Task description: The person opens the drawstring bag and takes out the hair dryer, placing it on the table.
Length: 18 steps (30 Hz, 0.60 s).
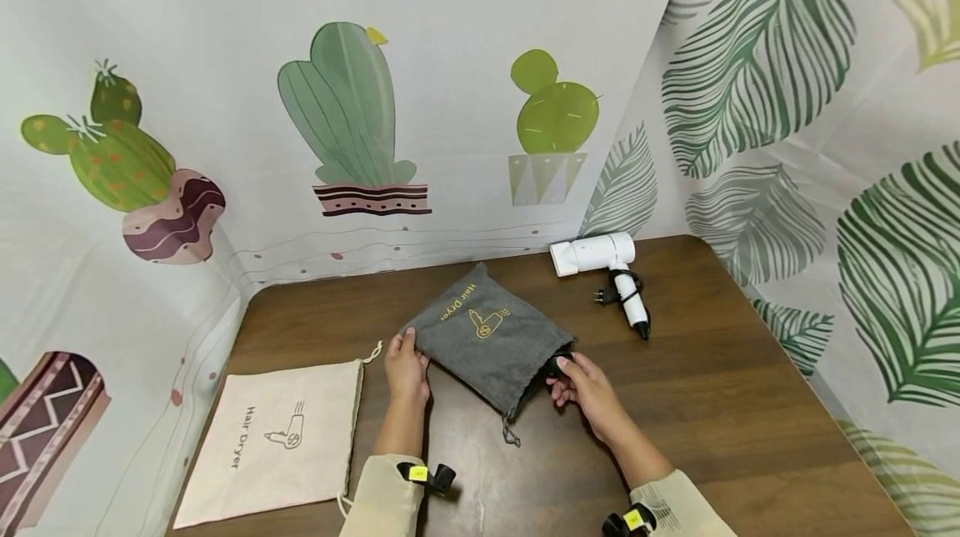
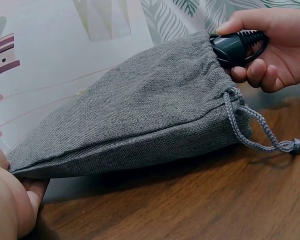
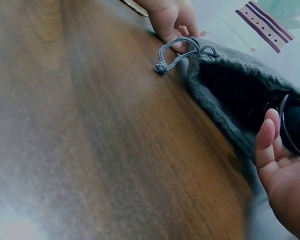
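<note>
A grey drawstring bag [image 1: 487,337] printed "Hair Dryer" lies slanted over the table, its mouth toward the right. My left hand [image 1: 407,366] pinches the bag's closed left corner between thumb and fingers. At the mouth, my right hand [image 1: 585,391] grips the handle end of a black hair dryer [image 2: 235,47]. A ribbed cord sleeve and a loop of black cord show there; the rest of the dryer is hidden inside the bag. From the right wrist view, the bag's mouth gapes with a dark interior, and the knotted grey drawstring [image 3: 177,54] hangs off its near edge.
A white hair dryer [image 1: 596,253] with its black cord wound round the handle lies at the back right. On the left is a flat cream drawstring bag [image 1: 277,437], also printed "Hair Dryer". Both rest on the brown wooden table [image 1: 712,404], with patterned cloth behind.
</note>
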### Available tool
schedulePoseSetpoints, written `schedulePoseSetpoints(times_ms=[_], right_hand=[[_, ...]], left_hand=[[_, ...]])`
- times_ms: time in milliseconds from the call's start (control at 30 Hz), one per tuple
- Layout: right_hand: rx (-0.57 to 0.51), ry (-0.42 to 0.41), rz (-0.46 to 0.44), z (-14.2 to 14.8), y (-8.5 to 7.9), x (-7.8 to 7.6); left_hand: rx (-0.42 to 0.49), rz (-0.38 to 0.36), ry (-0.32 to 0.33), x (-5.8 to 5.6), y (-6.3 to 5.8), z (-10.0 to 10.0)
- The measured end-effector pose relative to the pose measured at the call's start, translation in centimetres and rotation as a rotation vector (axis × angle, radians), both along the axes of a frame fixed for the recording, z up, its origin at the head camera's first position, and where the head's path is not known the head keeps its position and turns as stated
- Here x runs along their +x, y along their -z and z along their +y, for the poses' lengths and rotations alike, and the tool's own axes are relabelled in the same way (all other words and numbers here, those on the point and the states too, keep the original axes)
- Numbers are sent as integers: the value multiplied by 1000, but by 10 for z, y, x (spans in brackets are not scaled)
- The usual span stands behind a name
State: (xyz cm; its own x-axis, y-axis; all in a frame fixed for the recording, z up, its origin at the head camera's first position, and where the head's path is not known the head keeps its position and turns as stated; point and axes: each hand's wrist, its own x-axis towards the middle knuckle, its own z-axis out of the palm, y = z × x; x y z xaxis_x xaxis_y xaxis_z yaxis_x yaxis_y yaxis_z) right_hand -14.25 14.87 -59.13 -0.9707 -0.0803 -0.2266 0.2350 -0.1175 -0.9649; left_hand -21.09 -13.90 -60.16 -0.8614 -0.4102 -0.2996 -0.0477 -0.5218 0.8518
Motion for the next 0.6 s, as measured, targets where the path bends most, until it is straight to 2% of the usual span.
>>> schedulePoseSetpoints(times_ms=[333, 533, 600], right_hand=[[-3, -9, -1, 6, 1, 1], [8, -16, -5, 8, 1, 1], [11, -17, -3, 9, 1, 1]], left_hand=[[34, -8, 23, -2, -2, -3], [30, 3, 56, 7, -19, -3], [26, 4, 58, 8, -20, -3]])
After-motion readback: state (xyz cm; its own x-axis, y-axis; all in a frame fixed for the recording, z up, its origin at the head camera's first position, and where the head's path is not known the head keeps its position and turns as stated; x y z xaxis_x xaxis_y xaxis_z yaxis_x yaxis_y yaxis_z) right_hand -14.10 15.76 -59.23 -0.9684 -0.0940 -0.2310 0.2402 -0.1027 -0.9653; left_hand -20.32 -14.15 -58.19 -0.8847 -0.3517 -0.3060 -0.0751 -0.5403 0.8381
